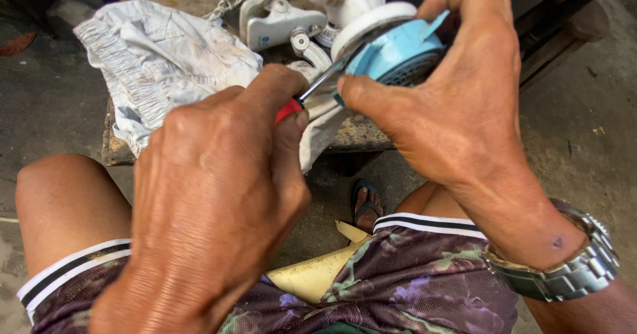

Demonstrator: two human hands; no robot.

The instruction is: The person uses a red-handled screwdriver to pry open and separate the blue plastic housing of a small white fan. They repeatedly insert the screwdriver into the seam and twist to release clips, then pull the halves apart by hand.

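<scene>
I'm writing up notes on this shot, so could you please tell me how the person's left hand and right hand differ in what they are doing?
The left hand is closed in a fist around a red-handled screwdriver, while the right hand grips the light blue housing of a white appliance. The left hand shows its back to the camera; the right hand reaches in from the side. Only the right wrist wears a metal watch. Both hands are bare and meet at the appliance.

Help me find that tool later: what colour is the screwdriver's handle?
Red, on the metal-shafted screwdriver in the left hand; head view.
</scene>
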